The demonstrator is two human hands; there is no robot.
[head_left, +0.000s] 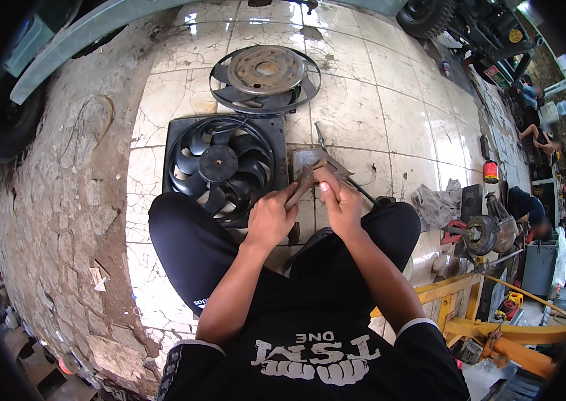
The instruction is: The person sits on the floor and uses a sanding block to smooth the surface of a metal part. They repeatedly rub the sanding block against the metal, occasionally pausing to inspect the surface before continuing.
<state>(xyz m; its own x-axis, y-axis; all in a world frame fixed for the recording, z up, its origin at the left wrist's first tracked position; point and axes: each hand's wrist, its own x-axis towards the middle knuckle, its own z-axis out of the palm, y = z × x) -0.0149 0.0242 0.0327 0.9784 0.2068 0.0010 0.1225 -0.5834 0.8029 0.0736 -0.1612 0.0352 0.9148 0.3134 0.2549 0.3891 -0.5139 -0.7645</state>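
Observation:
Both hands are in front of me, closed on a brown, folded strip whose material I cannot make out. My left hand grips its lower left end. My right hand pinches the other side, thumb on top. Just beyond them a flat grey metal piece lies on the floor, partly covered by the strip. A thin metal tool lies behind it. To the left of my hands, a black radiator fan rests in its square shroud. A second, ring-shaped fan lies farther off, bearing a rusty round disc.
I sit with bent knees on cracked white tiles. Rough stone ground borders them at left. To the right are a crumpled grey rag, a red can, a wheel hub and a yellow steel frame. Several people are farther right.

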